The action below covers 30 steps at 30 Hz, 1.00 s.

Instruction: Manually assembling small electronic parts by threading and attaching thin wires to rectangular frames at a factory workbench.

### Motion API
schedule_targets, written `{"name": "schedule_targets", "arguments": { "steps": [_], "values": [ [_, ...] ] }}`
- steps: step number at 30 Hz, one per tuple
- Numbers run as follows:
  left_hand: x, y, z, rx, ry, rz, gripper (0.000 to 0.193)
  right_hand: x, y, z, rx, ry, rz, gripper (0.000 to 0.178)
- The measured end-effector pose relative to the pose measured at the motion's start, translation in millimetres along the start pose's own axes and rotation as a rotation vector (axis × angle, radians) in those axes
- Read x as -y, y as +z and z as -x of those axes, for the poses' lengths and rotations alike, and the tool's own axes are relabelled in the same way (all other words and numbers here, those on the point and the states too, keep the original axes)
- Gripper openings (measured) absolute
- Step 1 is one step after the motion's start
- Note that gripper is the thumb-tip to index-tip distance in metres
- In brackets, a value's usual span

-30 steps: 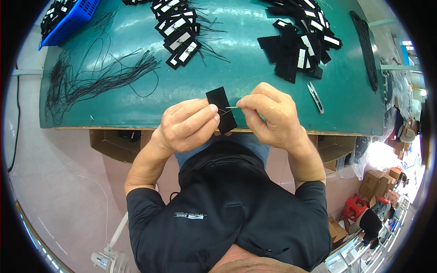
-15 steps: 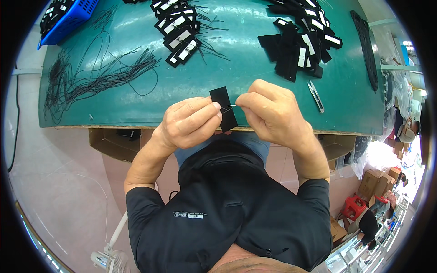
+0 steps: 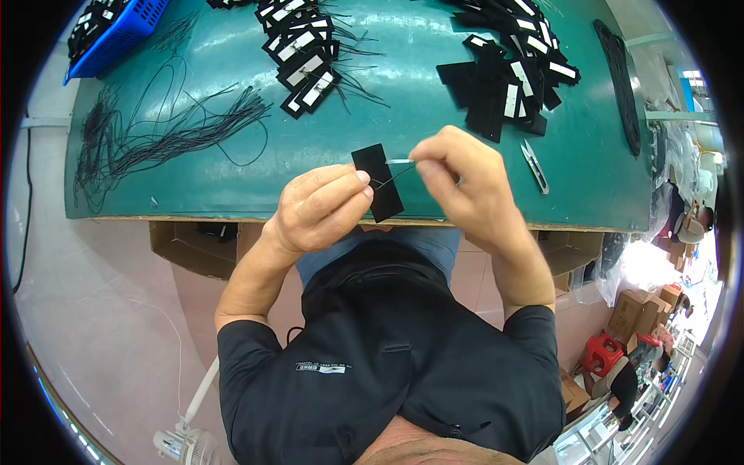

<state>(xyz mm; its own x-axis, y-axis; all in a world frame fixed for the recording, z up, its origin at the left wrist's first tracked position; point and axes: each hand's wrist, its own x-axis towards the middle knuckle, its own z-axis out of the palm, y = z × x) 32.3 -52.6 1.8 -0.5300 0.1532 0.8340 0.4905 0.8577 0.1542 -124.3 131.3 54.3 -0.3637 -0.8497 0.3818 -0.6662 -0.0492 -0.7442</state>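
Observation:
Close to the table's near edge, my left hand (image 3: 325,205) is closed, pinching a black rectangular tag (image 3: 376,159) by its left side. The tag is tilted, its upper end leaning left. My right hand (image 3: 465,167) is closed too, thumb and fingers pinched together just right of the tag. A thin dark cord (image 3: 395,177) runs from the tag's middle to these fingertips. Above the cord, a slim pale, shiny strip (image 3: 399,161) reaches from the tag's side to the same fingers. Whether it is a needle or another tool I cannot tell.
Loose black cords (image 3: 178,132) lie at left. Tags with white labels and cords (image 3: 310,74) are heaped mid-table; more black tags (image 3: 511,77) lie right. Thread snips (image 3: 535,167) and a cord bundle (image 3: 618,85) are further right. A blue basket (image 3: 139,31) stands far left.
My right hand has moved slightly up and right from the tag. The cord now stretches longer between them, and the pale strip shows more. My left hand keeps its pinch.

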Motion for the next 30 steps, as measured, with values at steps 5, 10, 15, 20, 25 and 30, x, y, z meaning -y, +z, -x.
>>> {"name": "schedule_targets", "arguments": {
  "steps": [5,10,15,20,25,30],
  "values": [
    [-3.2,8.2,1.9,-0.023,-0.023,0.007,0.028,-15.0,33.7,16.3,-0.105,0.41,-0.618,0.012],
    [-8.7,18.9,11.8,-0.047,-0.136,0.023,0.029,-8.3,40.1,19.9,-0.05,0.618,-0.92,0.018],
    [-17.8,28.4,18.6,-0.13,-0.425,0.215,0.03,-11.9,41.3,21.1,-0.059,0.655,-1.014,0.018],
    [-18.5,32.3,16.2,-0.142,-0.6,0.438,0.028,-28.6,51.2,25.2,-0.095,0.575,-0.946,0.017],
    [-23.2,38.9,23.2,-0.182,-0.762,0.612,0.027,-28.8,61.3,22.4,-0.153,0.526,-0.831,0.015],
    [-21.5,44.7,26.6,-0.286,-0.875,0.679,0.027,-23.4,58.3,23.4,-0.289,0.35,-0.37,0.011]
  ]
}}
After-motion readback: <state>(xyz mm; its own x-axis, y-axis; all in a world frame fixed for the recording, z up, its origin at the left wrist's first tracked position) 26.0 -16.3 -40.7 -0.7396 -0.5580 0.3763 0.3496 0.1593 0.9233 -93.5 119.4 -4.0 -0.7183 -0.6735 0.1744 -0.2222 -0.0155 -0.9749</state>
